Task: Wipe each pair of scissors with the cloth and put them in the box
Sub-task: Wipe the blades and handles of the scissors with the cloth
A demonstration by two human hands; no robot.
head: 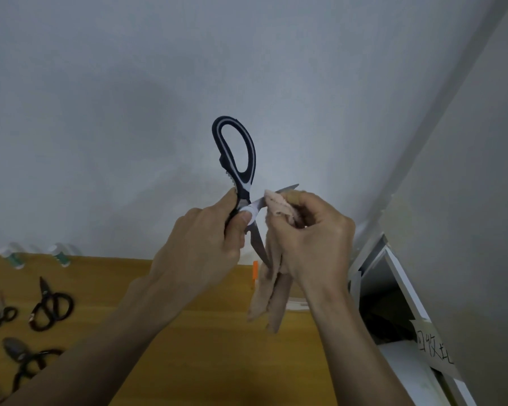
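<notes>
Scissors (237, 159) with black-and-white handles raised above the desk (206, 347), blades spread, my left hand (206, 244) with its grip closed round the pivot, my right hand (314, 238) pinching the pink cloth (272, 291) over 1 blade, 3 more pairs (49, 309) lying at the desk's left.

A plain grey-white painted wall (247, 68) is being dimly lit. A yellow wooden tabletop (217, 361) is being set against it.
</notes>
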